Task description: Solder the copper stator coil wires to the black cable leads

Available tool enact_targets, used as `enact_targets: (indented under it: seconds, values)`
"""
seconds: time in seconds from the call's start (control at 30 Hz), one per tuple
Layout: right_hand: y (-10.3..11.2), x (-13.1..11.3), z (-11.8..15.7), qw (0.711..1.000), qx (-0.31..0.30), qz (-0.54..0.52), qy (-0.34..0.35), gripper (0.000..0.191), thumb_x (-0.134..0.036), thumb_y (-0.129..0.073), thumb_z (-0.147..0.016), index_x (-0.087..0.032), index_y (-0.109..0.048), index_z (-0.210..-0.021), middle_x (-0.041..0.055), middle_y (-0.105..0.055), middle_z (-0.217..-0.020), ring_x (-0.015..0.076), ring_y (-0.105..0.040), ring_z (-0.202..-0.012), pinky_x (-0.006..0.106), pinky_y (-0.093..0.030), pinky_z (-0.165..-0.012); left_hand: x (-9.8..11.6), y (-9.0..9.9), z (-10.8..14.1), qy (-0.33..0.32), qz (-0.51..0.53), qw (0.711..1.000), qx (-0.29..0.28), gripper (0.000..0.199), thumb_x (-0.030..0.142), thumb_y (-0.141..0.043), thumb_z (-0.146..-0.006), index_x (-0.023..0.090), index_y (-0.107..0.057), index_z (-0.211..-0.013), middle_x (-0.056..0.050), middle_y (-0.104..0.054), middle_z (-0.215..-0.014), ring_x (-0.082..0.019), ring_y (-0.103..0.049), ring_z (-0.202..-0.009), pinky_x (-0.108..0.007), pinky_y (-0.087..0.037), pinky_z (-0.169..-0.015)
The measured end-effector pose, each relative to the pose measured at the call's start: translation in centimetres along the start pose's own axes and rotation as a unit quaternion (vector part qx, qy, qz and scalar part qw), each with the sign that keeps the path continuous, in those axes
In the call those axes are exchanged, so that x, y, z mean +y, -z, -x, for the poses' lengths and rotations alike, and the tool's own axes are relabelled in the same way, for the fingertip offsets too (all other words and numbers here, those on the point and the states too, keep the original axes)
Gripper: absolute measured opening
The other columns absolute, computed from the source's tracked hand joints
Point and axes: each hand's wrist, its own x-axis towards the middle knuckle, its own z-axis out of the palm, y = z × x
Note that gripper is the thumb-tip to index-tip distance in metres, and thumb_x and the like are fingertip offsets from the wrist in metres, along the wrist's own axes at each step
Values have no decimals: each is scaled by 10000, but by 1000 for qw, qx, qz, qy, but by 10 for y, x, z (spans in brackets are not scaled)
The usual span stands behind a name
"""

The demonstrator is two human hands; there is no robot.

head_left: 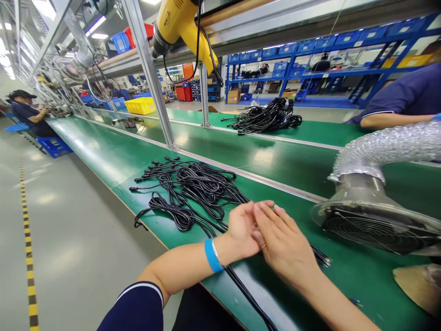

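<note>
My left hand (243, 230), a blue band on its wrist, has its palm turned up and its fingers stretched out, partly covered. Flat across it lies my right hand (287, 243), fingers straight and palm against the left. No object shows between the two palms; the space there is mostly hidden. Under and beyond my hands, black cables (206, 184) with connector ends lie in a loose pile on the green bench. A folded bundle of black cable (172, 211) rests at the bench's near edge. Bare wire ends (322, 257) stick out to the right of my right hand.
A fume extractor hood (379, 225) with a silver duct (389, 147) stands at right. A yellow heat gun (182, 27) hangs overhead beside a metal post (148, 69). More black cables (268, 117) lie across the bench. Co-workers sit at far left and at right.
</note>
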Motion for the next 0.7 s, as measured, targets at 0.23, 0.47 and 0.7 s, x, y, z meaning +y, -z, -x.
enact_targets:
  seconds: [0.23,0.47,0.7]
  values:
    - [-7,4,11,995,14,-101,-14,437,-248,-474,-947,-203,-515,-1379,111,-557,-1413,280,-435,-1379,463,-391,-1063,54,10,3,-177,35,973,144,376,421,-627,-790,190,-409,-587,95,-264,-455,-42,-216,-345,-192,-174,-362]
    - [-55,19,30,937,-259,53,-227,719,-493,-472,-897,-36,-416,-1450,223,-396,-1507,432,-350,-1402,603,-335,-1070,169,34,-26,-315,-117,906,258,279,277,-496,-936,165,-487,-680,66,-360,-532,-53,-341,-400,-182,-330,-409]
    - [-49,17,21,920,-303,-6,-247,718,-436,-460,-901,-69,-328,-1504,199,-332,-1545,395,-340,-1418,588,-282,-1118,224,12,-153,-271,-350,842,307,368,335,-599,-938,153,-570,-1257,-110,-599,-1251,-236,-624,-1059,-445,-552,-882]
